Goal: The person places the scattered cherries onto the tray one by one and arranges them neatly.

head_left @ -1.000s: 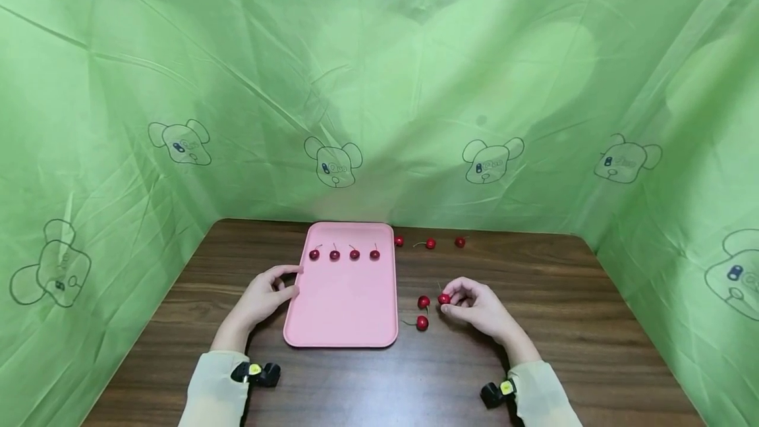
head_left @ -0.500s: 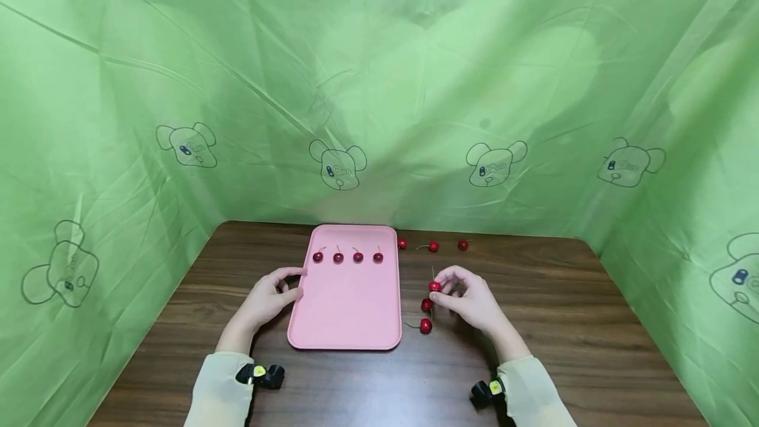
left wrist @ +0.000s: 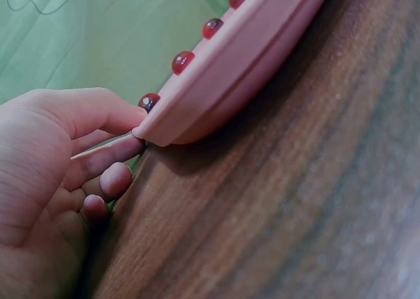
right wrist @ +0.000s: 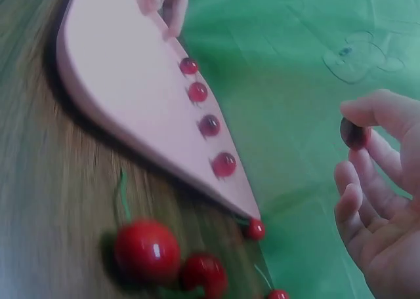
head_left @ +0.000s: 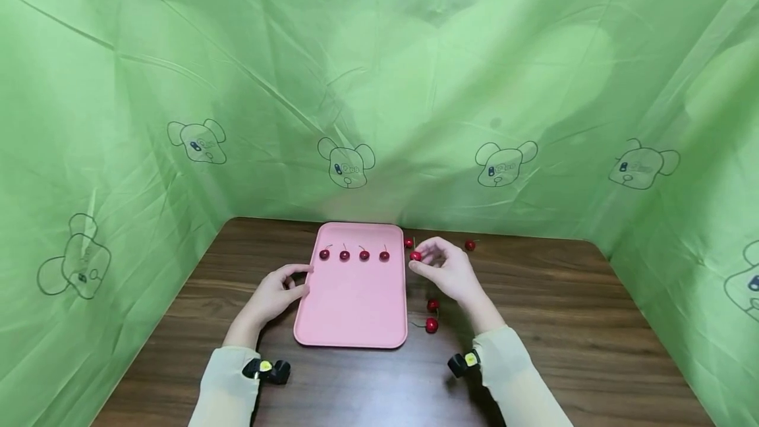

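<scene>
My left hand (head_left: pixel 274 294) pinches the left rim of the pink tray (head_left: pixel 350 312) between thumb and fingers; the left wrist view shows the fingertips on the rim's corner (left wrist: pixel 149 130). Between thumb and forefinger my right hand (head_left: pixel 449 271) holds a red cherry (head_left: pixel 416 256), its stem pointing up. That hand is raised beside the tray's right edge, level with a row of several dark red cherries (head_left: pixel 364 256) on the tray. The right wrist view shows the held cherry (right wrist: pixel 355 134) apart from the others.
Two cherries (head_left: pixel 431 325) lie on the wooden table (head_left: pixel 534 308) right of the tray. Farther back are one cherry (head_left: pixel 408 242) beside the tray's edge and another (head_left: pixel 470 244) to the right. A green curtain (head_left: pixel 415 84) with printed animal heads surrounds the table.
My right hand has carried the cherry from beside the two table cherries up and leftward to the tray's right edge, now covering one back cherry. The left hand stays on the tray rim.
</scene>
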A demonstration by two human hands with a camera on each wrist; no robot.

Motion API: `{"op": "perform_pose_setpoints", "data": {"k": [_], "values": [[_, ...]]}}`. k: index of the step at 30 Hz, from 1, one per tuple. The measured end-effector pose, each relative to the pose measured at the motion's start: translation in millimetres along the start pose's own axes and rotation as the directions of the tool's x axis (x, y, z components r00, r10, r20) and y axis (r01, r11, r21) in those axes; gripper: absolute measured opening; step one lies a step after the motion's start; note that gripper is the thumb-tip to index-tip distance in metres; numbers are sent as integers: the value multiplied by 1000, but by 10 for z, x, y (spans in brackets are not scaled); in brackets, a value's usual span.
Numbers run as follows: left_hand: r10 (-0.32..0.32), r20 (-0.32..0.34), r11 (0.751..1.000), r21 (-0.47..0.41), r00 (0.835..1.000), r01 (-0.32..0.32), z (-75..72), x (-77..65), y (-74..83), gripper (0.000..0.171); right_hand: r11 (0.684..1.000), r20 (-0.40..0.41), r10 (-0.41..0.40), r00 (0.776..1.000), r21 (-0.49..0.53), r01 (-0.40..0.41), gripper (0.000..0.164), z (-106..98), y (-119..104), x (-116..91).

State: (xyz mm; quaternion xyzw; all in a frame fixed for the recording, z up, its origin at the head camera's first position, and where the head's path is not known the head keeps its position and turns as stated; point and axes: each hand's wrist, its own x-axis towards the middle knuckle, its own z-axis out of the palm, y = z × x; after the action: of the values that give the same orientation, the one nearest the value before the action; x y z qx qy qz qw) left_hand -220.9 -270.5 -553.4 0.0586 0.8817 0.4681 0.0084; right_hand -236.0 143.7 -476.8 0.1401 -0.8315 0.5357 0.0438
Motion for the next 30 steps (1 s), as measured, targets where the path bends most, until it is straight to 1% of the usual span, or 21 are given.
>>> {"op": "perform_pose_setpoints", "data": {"k": [5, 10, 17, 20, 23, 27, 30], "values": [[7, 2, 1000, -2, 1000, -7, -7, -4, 0, 41, 1000, 4, 9, 1000, 11, -9, 25, 234, -55, 105], [10, 1, 1000, -8, 1000, -10, -13, -12, 1, 41, 1000, 24, 12, 1000, 18, -13, 27, 495, -110, 208], [11, 9, 1000, -16, 1000, -11, -10, -9, 4, 41, 998, 55, 30, 998, 62, -33, 29, 846, -158, 326], [14, 10, 1000, -17, 1000, -14, -10, -15, 5, 41, 998, 70, 19, 997, 56, -23, 30, 970, -162, 361], [16, 10, 1000, -21, 1000, -16, -10, -20, 6, 41, 997, 86, 20, 996, 78, -27, 30, 1083, -166, 394], [22, 8, 999, -23, 1000, -22, -12, -12, -5, 41, 991, 98, 60, 993, 113, -71, 30, 1229, -184, 430], [28, 5, 999, -24, 1000, -27, -15, -4, -16, 41, 990, 102, 65, 993, 115, -77, 30, 1345, -191, 462]]}}
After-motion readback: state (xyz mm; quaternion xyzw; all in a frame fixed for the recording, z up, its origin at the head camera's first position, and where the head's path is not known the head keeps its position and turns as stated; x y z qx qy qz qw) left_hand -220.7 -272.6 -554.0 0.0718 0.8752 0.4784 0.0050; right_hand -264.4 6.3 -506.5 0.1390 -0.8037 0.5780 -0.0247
